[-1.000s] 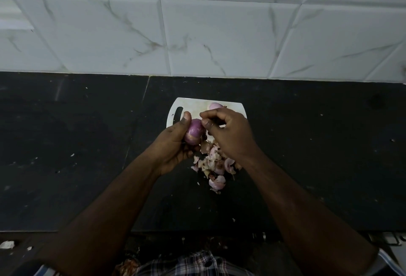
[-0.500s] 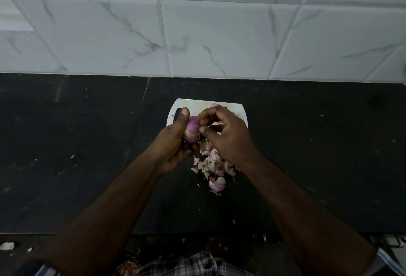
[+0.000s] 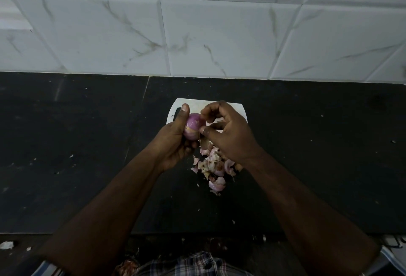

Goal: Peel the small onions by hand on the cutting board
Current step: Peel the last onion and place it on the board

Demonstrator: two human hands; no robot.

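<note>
Hands meet above a white cutting board (image 3: 235,108) on a dark counter (image 3: 318,154). The left hand (image 3: 175,141) grips a small purple onion (image 3: 193,127), thumb up its side, while the right hand (image 3: 228,135) pinches at its skin. Peelings (image 3: 214,165) lie heaped just below.

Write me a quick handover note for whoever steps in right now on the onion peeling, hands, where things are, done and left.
Left hand grips the onion above the cutting board.
Right hand picks at the onion's skin with thumb and fingertips.
Pile of peels lies on the counter at the board's near edge, under the hands.
Done: the onion looks mostly bare and purple.
Left: strip the last skin; other onions are not visible now.
</note>
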